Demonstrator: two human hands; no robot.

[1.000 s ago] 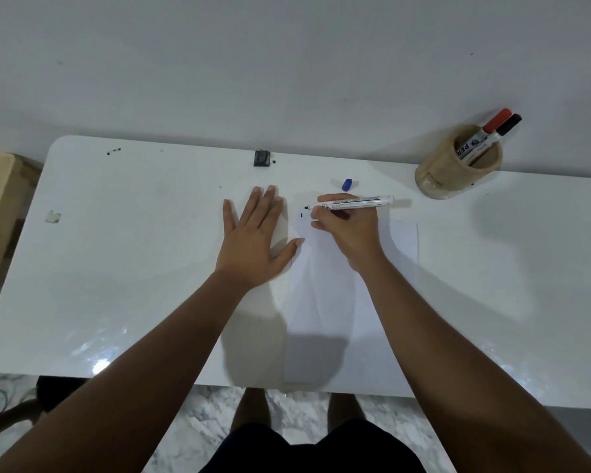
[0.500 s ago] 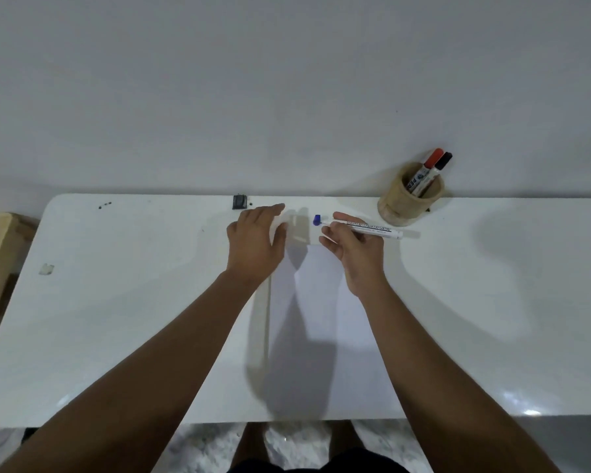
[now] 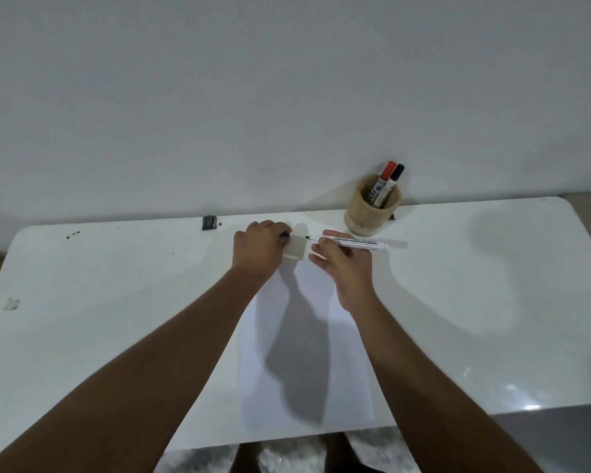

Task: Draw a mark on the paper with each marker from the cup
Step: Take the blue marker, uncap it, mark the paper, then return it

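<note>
Holding a white marker, the right hand has its fingers closed around the middle of it. The marker lies almost flat, with its dark tip pointing left and its back end pointing right. The cap is off. The left hand is curled shut, and a small blue cap peeks out from its fingertips, so it is pinching the cap. The two hands are near each other, close to the far end of the paper. The paper is white and lies flat on the white table, running from the hands back to the near edge. Dark shadows of the arms fall on it. No mark can be made out on the paper. Far to the right of the hands stands a round wooden cup, close to the wall. Two more markers stick up out of it, side by side: one with a red cap and one with a black cap. A small black thing sits at the far edge of the table, left of the hands.
</note>
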